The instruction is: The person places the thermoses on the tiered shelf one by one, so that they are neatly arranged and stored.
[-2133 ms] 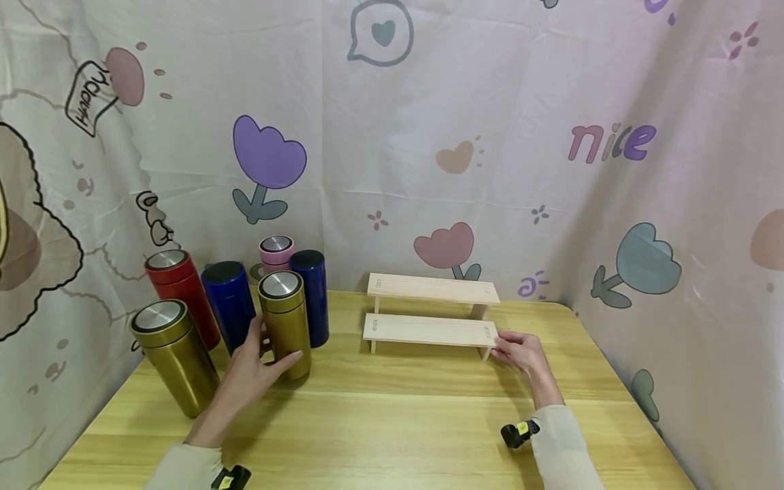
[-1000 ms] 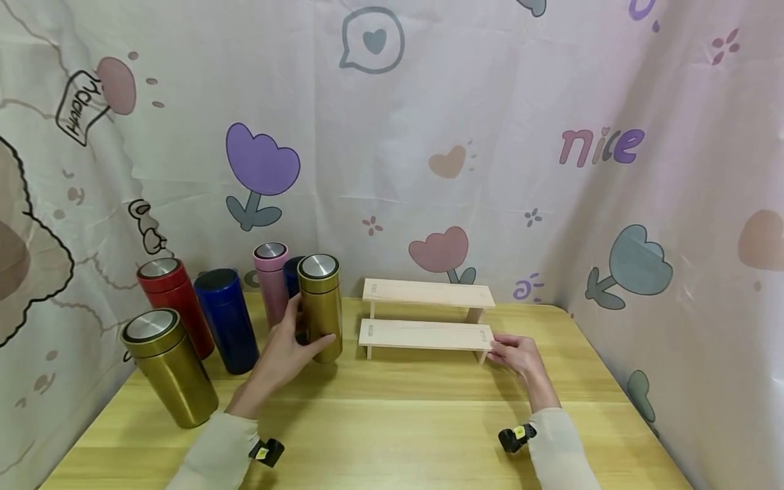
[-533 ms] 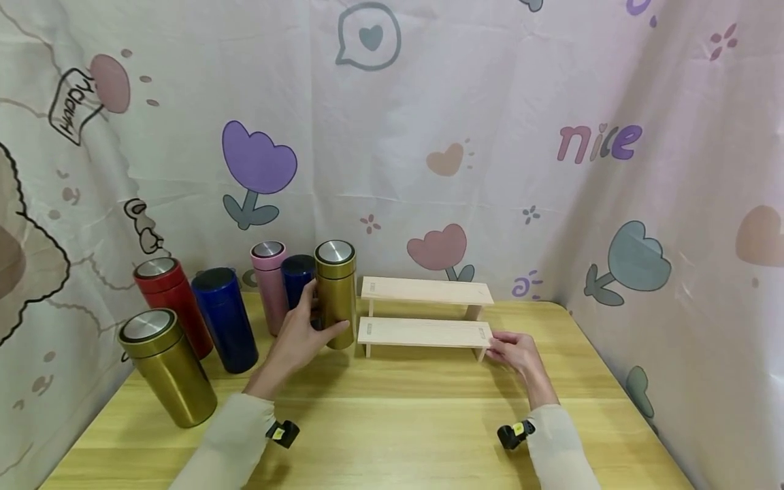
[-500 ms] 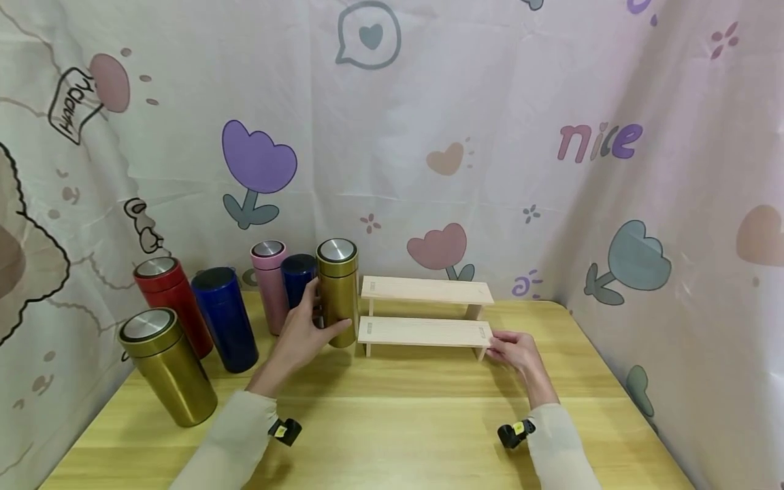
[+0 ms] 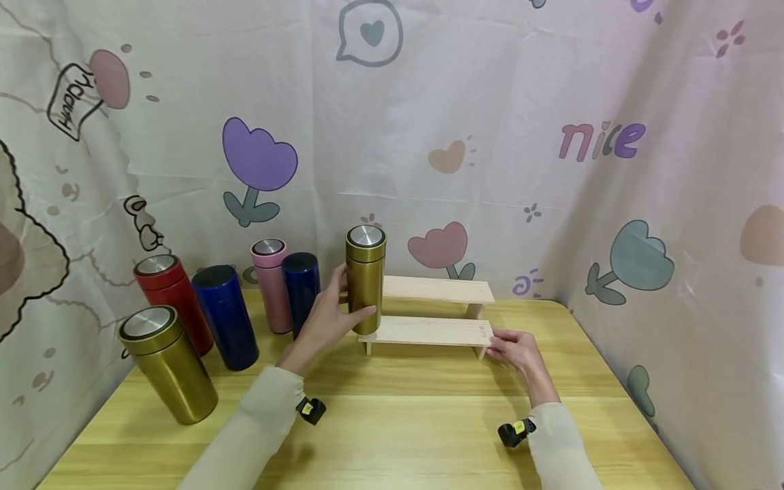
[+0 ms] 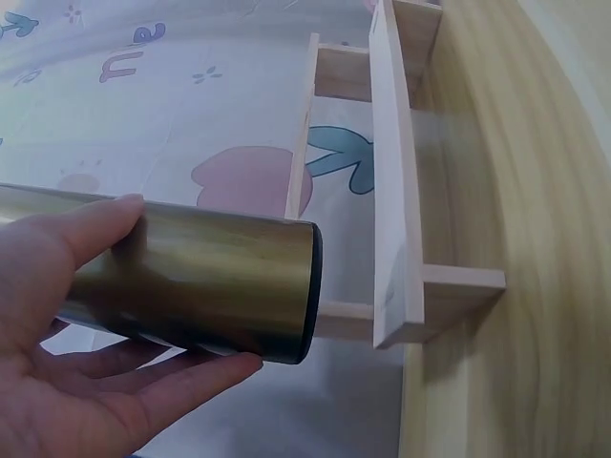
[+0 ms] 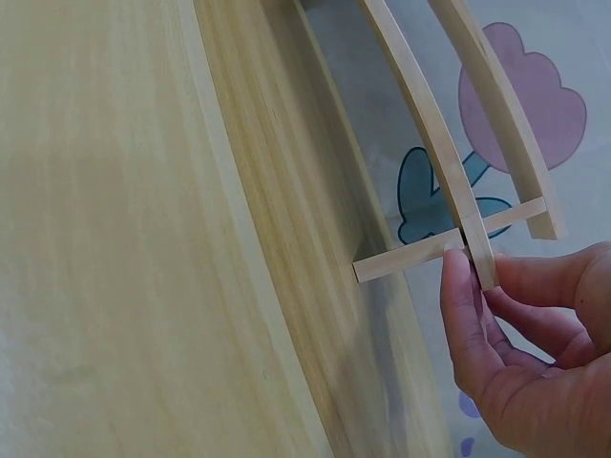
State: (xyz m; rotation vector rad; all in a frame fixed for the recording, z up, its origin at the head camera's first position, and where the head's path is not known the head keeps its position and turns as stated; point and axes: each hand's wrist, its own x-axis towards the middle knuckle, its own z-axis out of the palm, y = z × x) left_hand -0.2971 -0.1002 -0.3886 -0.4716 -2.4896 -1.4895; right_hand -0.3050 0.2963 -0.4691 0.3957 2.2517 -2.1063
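My left hand [image 5: 327, 318] grips a slim gold thermos bottle [image 5: 365, 282] with a silver-topped lid, upright at the left end of a two-tier wooden shelf [image 5: 435, 331]. In the left wrist view the thermos [image 6: 210, 277] has its dark base facing the lower tier [image 6: 393, 181], with a gap between them. Thumb and fingers lie on opposite sides of its body. My right hand [image 5: 520, 354] pinches the right end of the lower tier; in the right wrist view the hand [image 7: 525, 353] has thumb and fingers on either side of the board [image 7: 434, 143].
At the left stand a wide gold thermos [image 5: 174, 374], a red one [image 5: 177, 299], a wide blue one [image 5: 226, 320], a pink one [image 5: 271, 286] and a slim blue one [image 5: 300, 289]. A printed curtain [image 5: 514, 82] hangs behind the wooden table [image 5: 404, 422].
My left hand has carried the slim gold thermos rightward from among the other bottles and raised it to the shelf's left end. My right hand keeps its hold on the shelf.
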